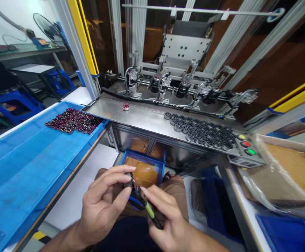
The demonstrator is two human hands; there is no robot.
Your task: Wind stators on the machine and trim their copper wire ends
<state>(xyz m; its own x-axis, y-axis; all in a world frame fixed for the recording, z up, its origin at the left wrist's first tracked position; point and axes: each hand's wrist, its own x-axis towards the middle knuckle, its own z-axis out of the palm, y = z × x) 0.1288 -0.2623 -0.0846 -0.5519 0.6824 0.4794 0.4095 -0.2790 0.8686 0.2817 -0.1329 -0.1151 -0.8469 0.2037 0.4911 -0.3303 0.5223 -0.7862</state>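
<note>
My left hand [105, 199] is closed, pinching a small round dark part [128, 180] with reddish wire windings between thumb and fingertips. In my right hand [168, 217] is a pair of pliers [149, 209] with green and black handles. Their dark jaws point at the wound part, near its edge; whether they touch it I cannot tell. A thin reddish wire seems to run at the part. Both hands are above my lap, over a blue bin [163, 168] with a brown bottom. One similar part with red windings [126, 107] sits alone on the metal bench [142, 117].
To the left, a blue tray [37, 164] holds a pile of wound parts [73, 120]. Many black rings [202, 129] lie on the bench's right, beside a button box [247, 150]. A machine [184, 84] stands behind. At right is a plastic-lined box [291, 168].
</note>
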